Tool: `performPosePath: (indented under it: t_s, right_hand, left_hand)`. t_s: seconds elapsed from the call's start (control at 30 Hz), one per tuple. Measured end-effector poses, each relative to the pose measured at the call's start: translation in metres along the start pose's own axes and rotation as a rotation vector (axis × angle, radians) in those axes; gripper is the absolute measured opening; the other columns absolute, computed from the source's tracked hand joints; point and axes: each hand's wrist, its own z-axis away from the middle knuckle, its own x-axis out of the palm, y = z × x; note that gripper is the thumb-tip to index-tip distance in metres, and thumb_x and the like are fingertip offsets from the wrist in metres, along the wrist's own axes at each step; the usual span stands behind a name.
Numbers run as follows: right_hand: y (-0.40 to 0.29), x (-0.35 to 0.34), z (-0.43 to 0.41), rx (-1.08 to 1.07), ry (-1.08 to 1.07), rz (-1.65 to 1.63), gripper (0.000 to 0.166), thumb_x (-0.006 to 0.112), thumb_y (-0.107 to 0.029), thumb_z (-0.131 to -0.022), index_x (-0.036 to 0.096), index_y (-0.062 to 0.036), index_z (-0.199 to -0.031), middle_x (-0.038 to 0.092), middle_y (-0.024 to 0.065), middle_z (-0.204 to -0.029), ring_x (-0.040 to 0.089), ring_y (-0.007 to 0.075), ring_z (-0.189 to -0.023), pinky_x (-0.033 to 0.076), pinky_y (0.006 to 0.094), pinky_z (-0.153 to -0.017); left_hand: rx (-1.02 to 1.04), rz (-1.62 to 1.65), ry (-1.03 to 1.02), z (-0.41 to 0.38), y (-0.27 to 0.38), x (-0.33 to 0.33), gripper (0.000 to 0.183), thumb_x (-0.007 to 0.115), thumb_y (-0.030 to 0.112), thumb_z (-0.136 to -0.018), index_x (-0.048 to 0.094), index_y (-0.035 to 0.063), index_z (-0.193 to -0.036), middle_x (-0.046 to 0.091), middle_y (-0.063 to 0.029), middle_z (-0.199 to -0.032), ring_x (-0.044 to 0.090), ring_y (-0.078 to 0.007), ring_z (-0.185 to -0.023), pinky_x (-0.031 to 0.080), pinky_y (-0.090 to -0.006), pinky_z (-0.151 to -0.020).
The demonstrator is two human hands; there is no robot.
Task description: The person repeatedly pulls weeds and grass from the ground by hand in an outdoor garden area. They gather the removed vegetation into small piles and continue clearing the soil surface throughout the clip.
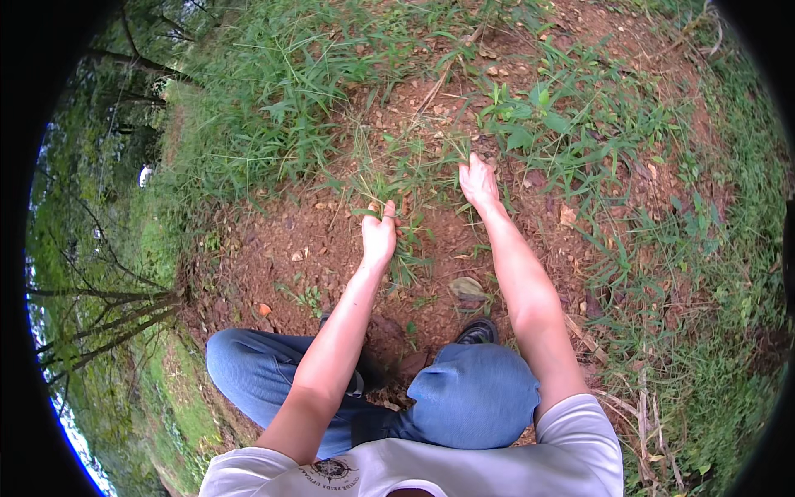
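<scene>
My left hand (380, 235) is closed around a tuft of grass (407, 264), whose blades stick out above the fist and hang below it. Farther out and to the right, my right hand (478, 180) grips some thin grass stems (461, 152) at ground level. Sparse green grass (410, 163) grows from the reddish soil (298, 230) between and beyond both hands. The fingers of the right hand are partly hidden, so its exact hold on the stems is hard to see.
Dense grass (286, 105) stands at the upper left. Broad-leaved weeds (525, 121) grow to the right. A dry leaf (467, 288) lies before my shoe (478, 332). Dry sticks (646, 416) lie at lower right; trees (112, 298) stand at far left.
</scene>
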Motion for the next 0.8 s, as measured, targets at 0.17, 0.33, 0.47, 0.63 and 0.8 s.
performPosePath:
  t_s: [0.17,0.33,0.47,0.63,0.8]
  right_hand:
    - [0.007,-0.026,-0.006,0.143,0.380,-0.418,0.033,0.051,-0.023,-0.095,0.056,0.0068,-0.082,0.057,0.0262,-0.067,0.058,0.0414,-0.066,0.044,0.0456,-0.062]
    - [0.021,-0.036,0.092,0.370,0.442,-0.861,0.039,0.047,-0.038,-0.101,0.048,-0.0067,-0.078,0.035,-0.0028,-0.055,0.036,0.0091,-0.048,0.031,0.0279,-0.042]
    - [0.015,-0.053,0.137,0.466,0.458,-0.897,0.037,0.050,-0.043,-0.099,0.049,-0.0074,-0.088,0.040,-0.0039,-0.065,0.036,0.0073,-0.051,0.030,0.0250,-0.044]
    - [-0.003,-0.061,0.124,0.215,0.330,-0.495,0.067,0.061,-0.051,-0.090,0.045,0.0024,-0.128,0.058,0.0175,-0.112,0.056,0.0253,-0.099,0.045,0.0364,-0.088]
    - [-0.011,-0.061,0.098,0.122,0.226,-0.418,0.064,0.081,-0.040,-0.075,0.054,0.0036,-0.113,0.065,0.0189,-0.104,0.061,0.0289,-0.097,0.046,0.0392,-0.088]
  left_hand:
    - [0.065,0.003,-0.061,0.003,-0.008,0.019,0.025,0.055,0.028,-0.098,0.053,0.0034,-0.102,0.054,-0.0009,-0.063,0.052,-0.0094,-0.050,0.044,-0.0260,-0.045]
    - [0.219,-0.362,0.017,-0.009,-0.031,0.035,0.036,0.067,0.028,-0.087,0.058,-0.0036,-0.101,0.066,-0.0264,-0.080,0.067,-0.0395,-0.078,0.050,-0.0459,-0.070]
    - [0.157,-0.362,0.273,-0.069,-0.059,0.074,0.050,0.077,0.032,-0.077,0.060,-0.0093,-0.100,0.067,-0.0287,-0.093,0.066,-0.0382,-0.090,0.050,-0.0438,-0.080]
    - [0.344,-0.092,0.339,-0.141,-0.041,0.099,0.043,0.078,0.025,-0.076,0.063,-0.0032,-0.104,0.069,-0.0176,-0.092,0.065,-0.0285,-0.084,0.049,-0.0376,-0.081]
    - [0.298,0.369,-0.048,-0.140,-0.001,0.116,0.024,0.063,0.014,-0.092,0.058,0.0015,-0.111,0.069,-0.0095,-0.093,0.060,-0.0151,-0.079,0.048,-0.0308,-0.075]
